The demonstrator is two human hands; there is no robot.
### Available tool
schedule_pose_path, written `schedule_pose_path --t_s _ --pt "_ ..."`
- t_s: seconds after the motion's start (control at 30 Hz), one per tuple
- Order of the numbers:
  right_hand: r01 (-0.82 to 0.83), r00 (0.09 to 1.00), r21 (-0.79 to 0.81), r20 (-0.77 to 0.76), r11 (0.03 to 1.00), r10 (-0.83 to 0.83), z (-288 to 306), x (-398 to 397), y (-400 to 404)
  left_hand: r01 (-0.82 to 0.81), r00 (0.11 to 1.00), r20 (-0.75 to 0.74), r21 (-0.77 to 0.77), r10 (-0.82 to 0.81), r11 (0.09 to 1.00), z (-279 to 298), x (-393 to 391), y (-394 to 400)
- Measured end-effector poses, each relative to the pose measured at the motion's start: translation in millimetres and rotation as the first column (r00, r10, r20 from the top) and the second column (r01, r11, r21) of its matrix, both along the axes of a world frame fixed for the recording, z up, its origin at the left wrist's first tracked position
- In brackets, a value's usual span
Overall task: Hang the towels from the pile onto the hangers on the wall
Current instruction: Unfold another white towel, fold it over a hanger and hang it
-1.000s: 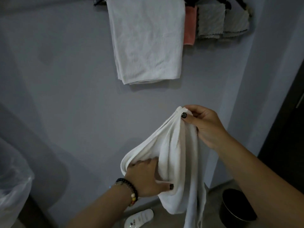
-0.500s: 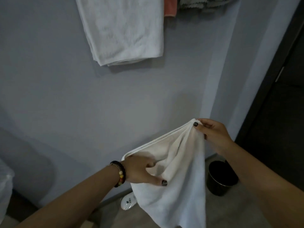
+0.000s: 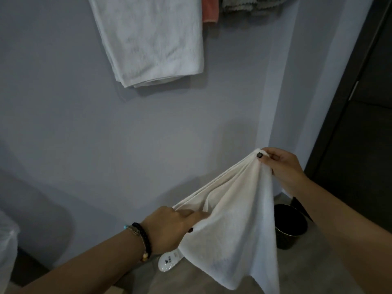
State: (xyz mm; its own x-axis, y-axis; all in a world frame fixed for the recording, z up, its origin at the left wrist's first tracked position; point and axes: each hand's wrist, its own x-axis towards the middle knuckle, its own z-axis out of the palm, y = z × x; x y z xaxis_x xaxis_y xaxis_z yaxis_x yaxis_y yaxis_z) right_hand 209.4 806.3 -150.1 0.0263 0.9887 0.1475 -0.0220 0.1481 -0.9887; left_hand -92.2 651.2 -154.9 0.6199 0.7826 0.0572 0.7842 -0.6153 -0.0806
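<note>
A white towel (image 3: 237, 236) hangs in front of me, stretched between both hands above the floor. My right hand (image 3: 282, 168) pinches its upper corner near the wall corner. Lower and to the left, my left hand (image 3: 169, 228), with a beaded bracelet on the wrist, grips the towel's top edge. On the wall above hangs a larger white towel (image 3: 152, 39), beside it a pink towel (image 3: 210, 9) and grey towels (image 3: 252, 5). The hangers themselves are out of view.
A black bin (image 3: 290, 228) stands on the floor by the wall corner. A white slipper (image 3: 169, 259) lies at the wall's foot. A dark door (image 3: 364, 124) fills the right side. A clear plastic bag (image 3: 7, 251) shows at the left edge.
My hands have drawn apart along the towel's edge, spreading it wider. The view has tilted down, so the hung towels sit higher in the frame and the hangers have left it.
</note>
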Motion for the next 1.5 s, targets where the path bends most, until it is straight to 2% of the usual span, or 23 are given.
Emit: schedule_pose_path --t_s 0.07,0.13,0.23,0.3,0.33,0.37,0.43,0.5,0.57,0.67,0.73,0.8,0.9,1.0,1.17,1.2,1.33,1.5 --pt "0.001 0.999 0.014 0.038 1.000 -0.001 1 -4 0 -0.005 0.997 0.072 -0.120 0.014 0.993 1 9 -3" --pt "0.003 0.998 0.018 0.069 1.000 -0.004 4 -7 -1 0.011 0.980 0.189 -0.333 0.056 0.943 -4 15 -6" --pt "0.013 0.995 0.026 0.096 1.000 -0.015 6 -10 0 0.007 0.998 0.060 -0.441 0.022 0.898 0 26 -8" --pt "0.026 0.993 0.033 0.113 0.999 -0.030 6 -8 0 -0.084 0.995 -0.088 -0.374 0.054 0.924 2 29 -10" --pt "0.046 0.992 0.037 0.115 0.998 -0.050 6 -6 0 -0.110 0.989 -0.126 -0.266 0.079 0.958 3 29 -12" --pt "0.073 0.991 0.045 0.106 0.996 -0.077 5 -3 0 -0.117 0.989 -0.105 -0.141 0.103 0.983 4 28 -12" --pt "0.115 0.991 0.043 0.070 0.992 -0.118 5 7 0 -0.121 0.981 0.151 0.006 0.119 0.993 10 23 -15" --pt "0.111 0.992 0.018 0.052 0.994 -0.112 4 17 0 -0.154 0.878 0.450 -0.063 0.166 0.986 12 13 -13" --pt "0.077 0.996 0.007 0.041 0.997 -0.077 3 23 -3 -0.138 0.788 0.591 -0.107 0.175 0.985 12 3 -14" --pt "0.073 0.997 -0.002 -0.008 0.997 -0.073 0 23 -9 -0.094 0.854 0.520 0.132 0.012 0.987 13 -5 -21" --pt "0.096 0.993 -0.002 -0.061 0.995 -0.096 -1 22 -14 -0.054 0.894 0.439 0.309 -0.092 0.950 14 -10 -24" --pt "0.117 0.989 0.000 -0.093 0.993 -0.116 -2 22 -18 -0.039 0.917 0.381 0.377 -0.116 0.925 17 -13 -26" --pt "0.112 0.992 0.011 -0.053 0.994 -0.111 -1 21 -24 0.018 0.938 0.317 0.356 -0.139 0.934 15 -12 -32" --pt "0.109 0.994 0.028 -0.029 0.994 -0.109 -1 17 -26 -0.046 0.964 0.265 0.274 -0.029 0.961 11 -11 -35" --pt "0.121 0.992 0.045 -0.031 0.992 -0.120 0 10 -26 -0.066 0.997 0.049 0.297 0.054 0.952 13 -19 -22" --pt "0.123 0.992 0.048 -0.038 0.991 -0.121 1 11 -25 -0.095 0.995 0.059 0.304 0.081 0.948 15 -23 -17" --pt "0.148 0.989 0.042 -0.010 0.988 -0.148 5 10 -22 -0.293 0.940 0.254 0.262 0.227 0.919 17 -40 1" --pt "0.235 0.972 0.024 0.022 0.972 -0.236 10 0 -17 -0.457 0.849 0.382 0.187 0.364 0.870 36 -48 17"
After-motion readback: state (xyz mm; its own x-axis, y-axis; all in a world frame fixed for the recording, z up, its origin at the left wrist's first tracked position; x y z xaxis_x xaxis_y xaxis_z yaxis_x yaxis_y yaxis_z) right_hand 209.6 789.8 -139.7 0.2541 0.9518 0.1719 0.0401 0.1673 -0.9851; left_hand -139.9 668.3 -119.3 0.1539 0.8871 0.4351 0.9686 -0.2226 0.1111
